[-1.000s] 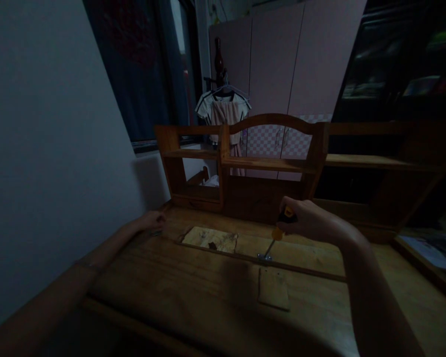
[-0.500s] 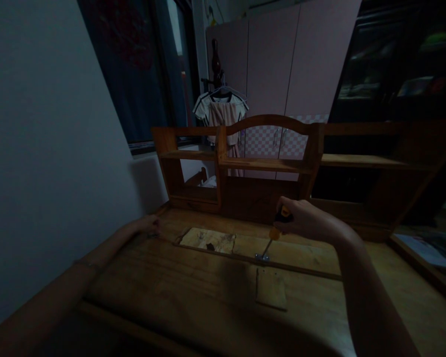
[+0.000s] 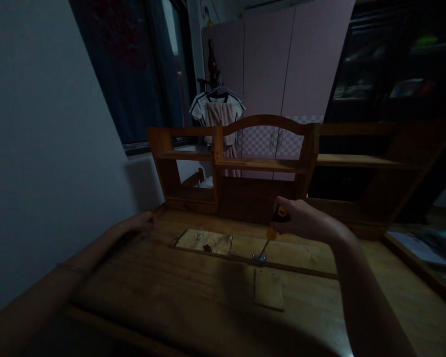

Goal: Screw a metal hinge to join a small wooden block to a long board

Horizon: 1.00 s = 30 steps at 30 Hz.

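Note:
My right hand (image 3: 295, 218) is wrapped round the black and yellow handle of a screwdriver (image 3: 271, 233). The screwdriver leans, its tip down on a small metal hinge (image 3: 259, 258) at the edge of a long wooden strip (image 3: 286, 250). Over at the left, my left hand (image 3: 144, 223) is low above the desktop, fingers curled together and slightly blurred; whatever they may hold is too small and dark to make out. In front of the hinge lies a small square wooden piece (image 3: 268, 290) with little holes along its far edge.
A wooden shelf unit (image 3: 260, 163) stands along the back of the desk (image 3: 163, 292). The strip's left part has a pale, torn patch (image 3: 204, 241). A wall (image 3: 78, 148) rises close on the left. Papers (image 3: 419, 248) lie at the far right, beyond a raised wooden edge.
My left hand has lifted slightly and shifted left, its fingers curled. The right hand keeps the screwdriver on the hinge. The whole view has shifted a little.

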Available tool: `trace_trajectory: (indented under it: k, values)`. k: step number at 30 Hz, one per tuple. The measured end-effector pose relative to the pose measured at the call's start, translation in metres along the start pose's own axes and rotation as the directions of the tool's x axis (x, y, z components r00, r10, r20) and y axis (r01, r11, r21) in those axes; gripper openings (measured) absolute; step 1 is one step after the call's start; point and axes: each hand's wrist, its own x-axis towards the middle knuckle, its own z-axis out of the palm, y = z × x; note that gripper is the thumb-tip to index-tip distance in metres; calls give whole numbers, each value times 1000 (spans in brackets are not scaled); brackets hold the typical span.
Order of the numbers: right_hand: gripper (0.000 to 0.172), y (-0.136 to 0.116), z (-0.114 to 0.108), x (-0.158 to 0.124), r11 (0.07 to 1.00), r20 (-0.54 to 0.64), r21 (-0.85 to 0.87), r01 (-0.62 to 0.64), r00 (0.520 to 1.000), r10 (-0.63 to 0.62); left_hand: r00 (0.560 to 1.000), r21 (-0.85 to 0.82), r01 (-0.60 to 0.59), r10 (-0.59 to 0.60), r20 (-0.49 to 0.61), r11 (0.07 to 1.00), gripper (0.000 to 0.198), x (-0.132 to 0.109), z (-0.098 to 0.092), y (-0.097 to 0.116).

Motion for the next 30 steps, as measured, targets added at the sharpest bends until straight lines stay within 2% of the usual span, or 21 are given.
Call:
trace_trajectory:
  k: [2,4,5,7,9,10,12,14,17,24,30]
  values:
    - [20,-1,0,0,1000,14,7,-9,1000,9,995,-54,-94,91,-44,994,41,2,-14,33]
    - [20,-1,0,1,1000,20,19,-18,1000,17,949,-246,-307,278,-147,919,43,-2,-15,85]
    - [21,-1,0,1,1000,15,22,-18,1000,18,925,-351,-378,331,-188,857,43,-7,-9,116]
    - [22,-1,0,2,1000,6,16,-19,1000,19,896,-560,-435,403,-188,705,43,-20,19,182]
    - [22,-1,-1,3,1000,12,15,-28,1000,28,858,-733,-445,478,-186,514,43,-32,62,239]
    - [21,-1,-1,2,999,21,18,-34,999,33,850,-797,-412,502,-162,441,42,-36,86,261]
    - [19,-2,-3,2,999,27,22,-46,999,45,841,-882,-306,536,-74,358,37,-39,131,289]
    - [18,-2,-3,1,998,20,5,-57,998,57,861,-891,-258,507,-37,373,32,-37,165,299]
    - [21,0,-3,0,998,0,-48,-51,999,51,879,-858,-268,477,-31,439,27,-34,187,297]
    - [22,1,-1,2,994,-42,-101,-35,999,31,897,-779,-333,434,-87,531,17,-42,184,295]
    - [21,-2,-1,2,995,-36,-89,-53,998,50,847,-698,-448,515,-130,559,12,-48,185,293]
